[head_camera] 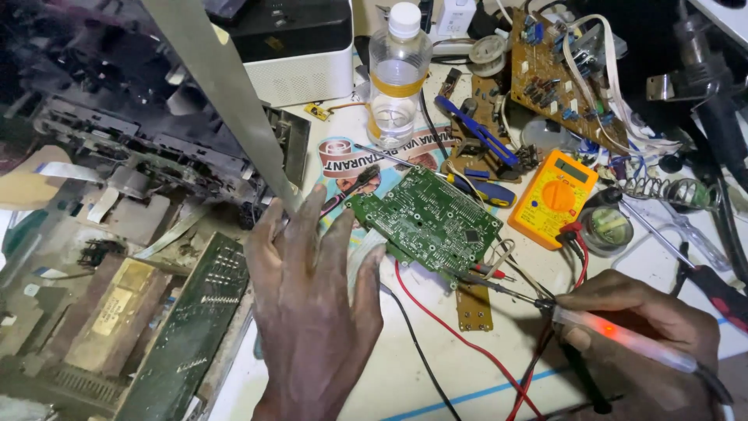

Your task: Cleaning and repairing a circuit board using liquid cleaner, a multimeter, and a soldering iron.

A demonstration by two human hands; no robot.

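Upper left: opened dark machine chassis [117, 132], grey metal strip crossing it diagonally. Centre: green circuit board [427, 221] flat on the bench. Left hand [312, 312], lower centre, fingers spread and flat, fingertips touching the board's left edge. Right hand [639, 327], lower right, pinching a translucent probe pen [623, 339] glowing red, tip at the board's lower right corner. Clear plastic bottle [398, 74] with yellow band label, top centre. Orange multimeter [553, 197], right of board. Printed sheet [351, 160] with red lettering lies under the board.
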